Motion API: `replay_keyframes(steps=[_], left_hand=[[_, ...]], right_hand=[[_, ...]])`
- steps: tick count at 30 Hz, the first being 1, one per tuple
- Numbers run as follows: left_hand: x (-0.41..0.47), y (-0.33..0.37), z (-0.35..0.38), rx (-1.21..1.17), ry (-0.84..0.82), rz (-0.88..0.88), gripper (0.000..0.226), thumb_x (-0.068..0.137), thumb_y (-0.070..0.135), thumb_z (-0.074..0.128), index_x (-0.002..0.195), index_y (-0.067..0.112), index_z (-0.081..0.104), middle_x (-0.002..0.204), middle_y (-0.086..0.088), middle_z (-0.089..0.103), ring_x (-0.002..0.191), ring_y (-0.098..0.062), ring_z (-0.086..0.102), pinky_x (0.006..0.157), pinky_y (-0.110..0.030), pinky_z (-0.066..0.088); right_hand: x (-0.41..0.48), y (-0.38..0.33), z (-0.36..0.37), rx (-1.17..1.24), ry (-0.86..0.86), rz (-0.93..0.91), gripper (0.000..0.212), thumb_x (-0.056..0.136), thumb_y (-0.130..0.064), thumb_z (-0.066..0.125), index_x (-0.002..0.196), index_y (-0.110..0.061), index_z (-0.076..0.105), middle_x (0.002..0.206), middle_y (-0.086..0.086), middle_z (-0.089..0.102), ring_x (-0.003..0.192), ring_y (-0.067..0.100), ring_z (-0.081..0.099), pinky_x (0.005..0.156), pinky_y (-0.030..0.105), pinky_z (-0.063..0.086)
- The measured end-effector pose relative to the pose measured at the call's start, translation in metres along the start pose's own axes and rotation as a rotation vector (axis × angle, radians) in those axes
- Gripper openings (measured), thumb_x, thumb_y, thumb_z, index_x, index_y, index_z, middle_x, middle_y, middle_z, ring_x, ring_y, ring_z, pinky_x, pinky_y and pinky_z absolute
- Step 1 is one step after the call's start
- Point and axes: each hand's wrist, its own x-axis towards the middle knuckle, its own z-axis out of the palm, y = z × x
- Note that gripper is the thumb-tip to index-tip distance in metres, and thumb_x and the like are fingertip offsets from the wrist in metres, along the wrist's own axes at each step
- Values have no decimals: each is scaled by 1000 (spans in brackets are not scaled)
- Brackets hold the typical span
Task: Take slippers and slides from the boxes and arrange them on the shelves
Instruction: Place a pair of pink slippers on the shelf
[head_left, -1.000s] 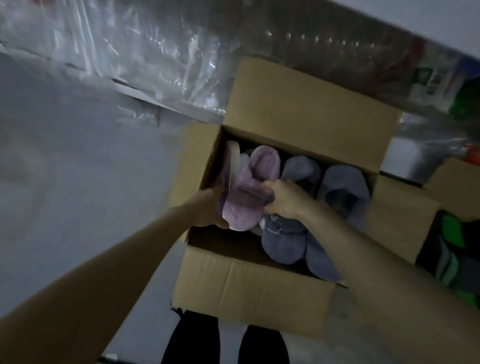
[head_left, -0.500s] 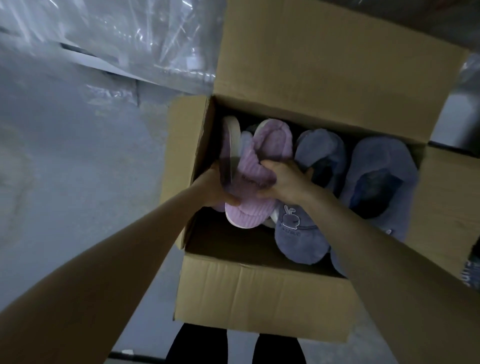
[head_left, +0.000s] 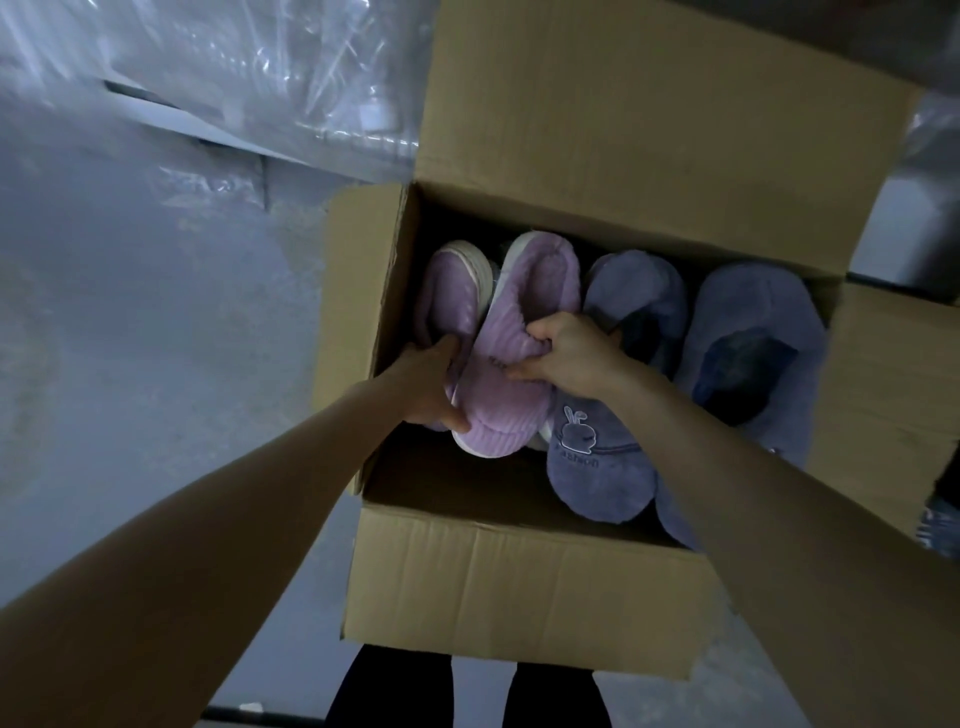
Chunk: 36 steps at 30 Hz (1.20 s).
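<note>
An open box (head_left: 519, 587) is seen from above. At its left end, a lilac slipper (head_left: 524, 322) is gripped by the left hand (head_left: 426, 384) and pinched at its upper by the right hand (head_left: 566, 353). Blue slippers (head_left: 602, 467) are packed just beside it.

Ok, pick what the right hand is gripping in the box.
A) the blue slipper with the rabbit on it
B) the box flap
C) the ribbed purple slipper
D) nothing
C: the right hand has its fingers curled into the upper of the ribbed purple slipper, with the blue rabbit slipper lying beside it in the cardboard box.
</note>
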Motion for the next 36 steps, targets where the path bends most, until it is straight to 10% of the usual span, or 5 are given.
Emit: replay_keyframes(steps=[9,19,25,30,36], left_hand=[[-38,12,-15,40,262,66,63,74,22,73,127,6,42,121,-18,54,108,-35,53,82,-34,44],[-148,51,-70,128,244,150,39,70,30,78,100,11,62,84,0,48,84,-19,48,68,-24,33],[-234,109,-95,64,313,282,36,81,27,70,60,14,43,64,8,35,70,-13,43,47,-10,29],[-316,180,-86,49,372,432,35,90,32,59,66,18,37,65,7,37,59,-7,39,52,-6,35],[-433,284,-58,163,372,587,36,76,46,71,83,17,51,76,-2,54,68,-15,53,60,-22,42]], right_hand=[[-38,-14,-10,-203,135,-7,26,80,-46,66,69,-23,58,82,-10,63,114,17,49,111,55,-3],[-132,-76,-56,-11,88,-23,42,70,-44,78,57,-21,45,61,-6,48,66,13,50,58,25,36],[-227,-105,-109,-114,151,-59,20,74,-37,77,76,-25,60,74,-6,53,84,16,54,72,29,41],[-327,-108,-147,-140,277,-71,36,83,-28,71,115,-12,63,96,3,57,91,17,51,79,27,43],[-501,-82,-200,-278,433,-28,19,83,-15,68,73,-18,52,76,-1,47,75,16,48,56,25,37]])
